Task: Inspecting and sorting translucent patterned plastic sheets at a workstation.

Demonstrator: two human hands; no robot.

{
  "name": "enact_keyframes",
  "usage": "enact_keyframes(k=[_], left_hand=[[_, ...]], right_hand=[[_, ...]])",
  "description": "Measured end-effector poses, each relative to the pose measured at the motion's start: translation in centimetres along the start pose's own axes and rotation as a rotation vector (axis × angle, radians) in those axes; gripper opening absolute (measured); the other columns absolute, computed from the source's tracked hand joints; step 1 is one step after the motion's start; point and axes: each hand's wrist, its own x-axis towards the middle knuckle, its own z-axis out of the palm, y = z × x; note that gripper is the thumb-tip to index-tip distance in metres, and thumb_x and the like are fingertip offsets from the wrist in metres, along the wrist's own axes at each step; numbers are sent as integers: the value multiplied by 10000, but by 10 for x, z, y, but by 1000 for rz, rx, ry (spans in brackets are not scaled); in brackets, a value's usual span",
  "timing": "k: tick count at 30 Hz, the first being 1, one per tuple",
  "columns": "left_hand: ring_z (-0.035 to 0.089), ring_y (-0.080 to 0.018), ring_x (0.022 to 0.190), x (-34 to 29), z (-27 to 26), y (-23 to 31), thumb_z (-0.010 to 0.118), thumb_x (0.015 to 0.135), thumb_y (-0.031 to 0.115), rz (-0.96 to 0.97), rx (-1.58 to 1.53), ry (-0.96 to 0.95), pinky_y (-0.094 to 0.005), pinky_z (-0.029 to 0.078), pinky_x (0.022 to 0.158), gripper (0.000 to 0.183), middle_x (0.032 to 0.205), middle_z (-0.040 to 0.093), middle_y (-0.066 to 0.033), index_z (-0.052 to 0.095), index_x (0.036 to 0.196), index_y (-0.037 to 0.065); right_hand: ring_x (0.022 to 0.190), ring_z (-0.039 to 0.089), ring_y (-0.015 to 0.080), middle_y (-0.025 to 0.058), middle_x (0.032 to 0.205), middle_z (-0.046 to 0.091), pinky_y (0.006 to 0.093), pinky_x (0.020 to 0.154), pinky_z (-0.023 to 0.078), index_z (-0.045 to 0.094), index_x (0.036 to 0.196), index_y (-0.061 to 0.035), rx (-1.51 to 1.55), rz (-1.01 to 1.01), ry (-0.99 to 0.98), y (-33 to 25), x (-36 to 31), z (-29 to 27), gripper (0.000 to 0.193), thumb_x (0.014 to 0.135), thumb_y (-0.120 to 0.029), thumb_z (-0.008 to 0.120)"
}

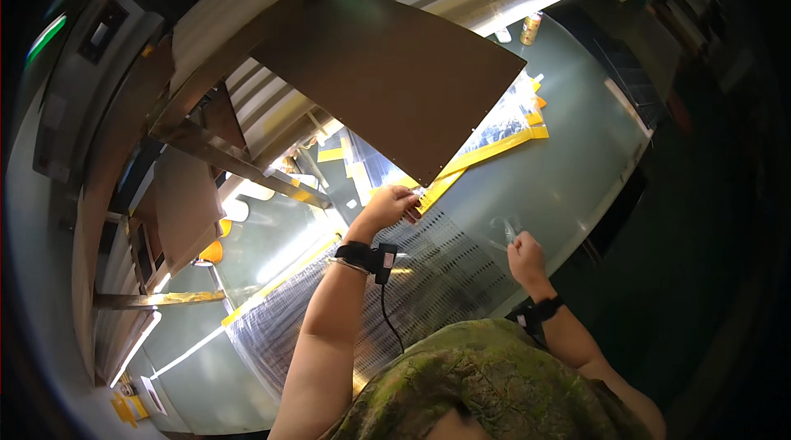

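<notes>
My left hand (390, 208) is closed at the near corner of a stack of clear, shiny sheets with yellow edges (504, 143). Its fingertips are pressed together there; what they pinch, if anything, is too small to make out. Just above those fingers comes the lowest corner of a large brown board (395, 77), which covers part of the stack. Farther right, my right hand (527, 260) is a closed fist. A small piece of clear plastic film (509, 230) sticks out from its top. Below my left hand lies a wide clear sheet printed with rows of dark marks (428, 267).
Beneath everything is a grey-green tabletop (568, 168), its right edge slanting beside a dark floor. A yellow can (531, 28) stands at the far end. Wooden shelf framing (239, 164) overhangs the left side, with bright tube lights (301, 255) reflected below. An orange roll (212, 252) sits there.
</notes>
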Motion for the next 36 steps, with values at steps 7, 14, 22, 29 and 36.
enact_keyframes(k=[7,14,22,29,36], left_hand=[[654,-194,598,6,-3,-6,518,909,105,-14,16,-98,-305,548,560,215,698,655,-130,603,859,-85],[602,-128,565,1,-47,-23,532,912,161,-76,145,28,-259,511,544,209,695,619,-54,620,917,-28],[625,-137,763,-34,-60,-16,591,888,231,-133,160,-284,-275,497,725,269,805,665,-57,645,918,-31],[626,-214,817,-34,-45,-51,595,849,299,-194,496,-177,-338,476,775,305,860,677,-103,658,934,12],[623,-289,858,-5,-39,-65,618,794,414,-298,935,-199,-382,481,786,381,880,662,-158,652,861,40]], right_hand=[[544,526,290,159,580,477,381,516,403,439,706,-5,79,255,42,62,-73,-39,196,715,-102,609],[800,574,380,223,800,573,429,685,442,513,819,20,-466,666,136,209,-204,-169,99,785,-73,523],[626,449,105,-15,682,455,298,637,444,434,699,-84,367,885,325,188,-203,-260,191,849,-154,529],[579,468,56,-16,800,455,242,630,470,485,854,-91,983,648,410,115,-89,-179,55,835,-40,486],[389,256,25,-25,680,430,184,328,181,531,862,-57,1002,542,-75,20,1,-135,65,830,-69,475]])
